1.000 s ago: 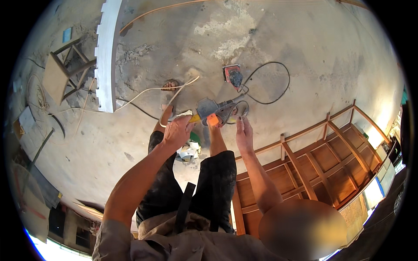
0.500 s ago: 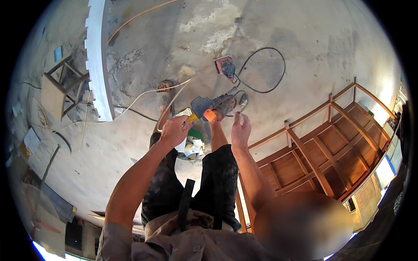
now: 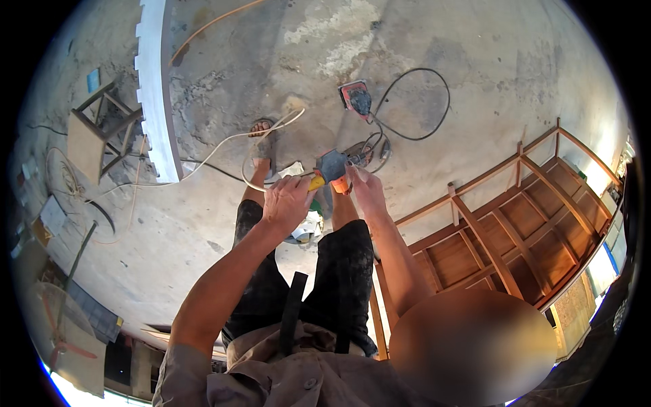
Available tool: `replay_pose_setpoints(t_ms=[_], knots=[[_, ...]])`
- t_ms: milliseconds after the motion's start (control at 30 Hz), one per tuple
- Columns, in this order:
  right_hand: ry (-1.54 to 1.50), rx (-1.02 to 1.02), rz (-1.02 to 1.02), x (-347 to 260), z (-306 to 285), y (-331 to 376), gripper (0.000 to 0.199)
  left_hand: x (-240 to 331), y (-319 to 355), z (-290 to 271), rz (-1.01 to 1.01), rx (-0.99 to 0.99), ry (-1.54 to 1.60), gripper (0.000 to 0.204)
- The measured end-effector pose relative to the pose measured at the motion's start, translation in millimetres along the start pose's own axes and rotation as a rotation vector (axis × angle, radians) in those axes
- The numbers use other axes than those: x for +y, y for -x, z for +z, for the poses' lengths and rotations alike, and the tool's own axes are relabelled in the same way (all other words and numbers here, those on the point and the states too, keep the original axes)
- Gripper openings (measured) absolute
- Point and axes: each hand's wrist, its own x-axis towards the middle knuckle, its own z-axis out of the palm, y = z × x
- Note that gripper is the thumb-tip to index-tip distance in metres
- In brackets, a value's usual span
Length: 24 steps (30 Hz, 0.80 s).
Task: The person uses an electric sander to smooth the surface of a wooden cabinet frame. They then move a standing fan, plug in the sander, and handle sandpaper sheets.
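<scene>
My left hand [image 3: 287, 202] is closed around the yellow end of a dark grey, orange-sided extension socket [image 3: 331, 167]. A white cable [image 3: 224, 144] runs up beside this hand and loops over the floor. My right hand [image 3: 367, 192] has its fingers drawn together at the socket's right side. What they pinch is hidden, though a thin black cable [image 3: 375, 139] ends close by. That cable belongs to a red and black sander [image 3: 357, 98] lying on the floor beyond my feet.
At the right lies a brown wooden frame [image 3: 502, 258] with several slats. A long white notched board [image 3: 156, 95] stands at the left, beside a wooden stool [image 3: 88, 144] on its side. Below the socket, between my legs, is a white object [image 3: 308, 227]. An orange hose [image 3: 210, 27] crosses the far floor.
My right hand has come in from beside the socket to its right side, its fingers now against it. The left hand and the socket have shifted slightly to the right.
</scene>
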Motion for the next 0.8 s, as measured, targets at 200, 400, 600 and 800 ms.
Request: replay_pose_setpoints(t_ms=[200, 400, 600, 800], knots=[[-0.077, -0.12, -0.04, 18, -4, -6, 0.041, 2, 3, 4, -0.077, -0.03, 0.074, 0.025], [-0.126, -0.369, 0.108, 25, -12, -15, 0.047, 1, 11, 0, 0.033, 0.021, 0.074, 0.027], [-0.543, -0.445, 0.048, 41, -12, -5, 0.052, 4, 25, -5, 0.223, 0.167, -0.095, 0.034], [-0.543, -0.487, -0.023, 37, -12, 4, 0.046, 11, 34, -13, 0.267, 0.237, -0.126, 0.045]])
